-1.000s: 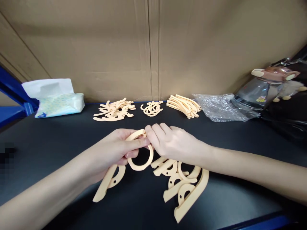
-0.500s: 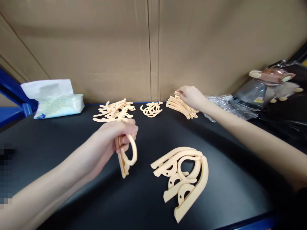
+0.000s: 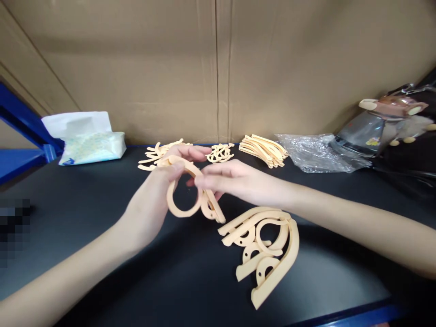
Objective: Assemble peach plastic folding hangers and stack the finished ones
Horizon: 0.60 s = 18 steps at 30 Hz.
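Observation:
A beige plastic folding hanger (image 3: 184, 212), its round hook hanging downward, is held up over the table between both hands. My left hand (image 3: 150, 200) grips its upper end, thumb over the piece, other fingers stretched out behind. The thumb and fingers of my right hand (image 3: 238, 181) pinch its arm from the right; part of the arm is hidden behind the fingers. Below, to the right, folded hangers (image 3: 275, 277) of the same beige plastic lie together on the black table (image 3: 190, 281).
Along the back lie a pile of curved arm pieces (image 3: 149, 160), a small heap of hooks (image 3: 221, 153) and a bundle of long arm pieces (image 3: 264, 150). A tissue pack (image 3: 91, 145) stands left; a clear plastic bag (image 3: 309, 152) and a transparent bottle (image 3: 361, 131) are right.
My right hand has come from the bundle of long pieces to the hanger and now grips it. My left hand has turned, bringing the hanger up with its hook facing me.

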Available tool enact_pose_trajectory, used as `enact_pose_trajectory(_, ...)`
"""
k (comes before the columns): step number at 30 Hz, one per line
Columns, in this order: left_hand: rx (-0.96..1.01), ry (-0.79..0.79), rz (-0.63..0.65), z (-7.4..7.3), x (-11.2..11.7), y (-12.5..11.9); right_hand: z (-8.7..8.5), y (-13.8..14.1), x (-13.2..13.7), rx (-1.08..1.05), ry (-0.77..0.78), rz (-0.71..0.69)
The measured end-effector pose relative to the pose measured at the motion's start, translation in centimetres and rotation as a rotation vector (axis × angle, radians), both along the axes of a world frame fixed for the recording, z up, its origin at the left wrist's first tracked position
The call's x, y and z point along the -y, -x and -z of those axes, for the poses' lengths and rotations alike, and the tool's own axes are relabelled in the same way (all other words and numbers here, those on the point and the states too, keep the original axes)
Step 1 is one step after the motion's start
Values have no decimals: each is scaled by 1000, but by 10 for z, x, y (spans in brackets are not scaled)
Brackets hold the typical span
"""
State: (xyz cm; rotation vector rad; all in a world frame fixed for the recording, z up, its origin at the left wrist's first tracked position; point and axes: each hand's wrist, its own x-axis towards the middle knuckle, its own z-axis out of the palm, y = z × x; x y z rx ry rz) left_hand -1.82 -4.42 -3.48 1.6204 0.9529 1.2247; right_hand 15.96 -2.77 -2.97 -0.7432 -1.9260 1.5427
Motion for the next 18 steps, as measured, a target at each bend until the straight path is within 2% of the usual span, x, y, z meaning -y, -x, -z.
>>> enact_pose_trajectory(3,-159,-87,-12,1,0,3,-3,-3,1,-19,-127,35)
enact_pose_trajectory(8,-359,-84,-172,0,0,7,-11,-30,-21,107,-379,227)
enact_pose_trajectory(13,-270,-104,-151,1,-2,6,-25,-37,-20,262,-666,287)
enact_pose_trajectory(18,-292,-128,-143,-6,-4,0,-33,-36,-11,347,-903,405)
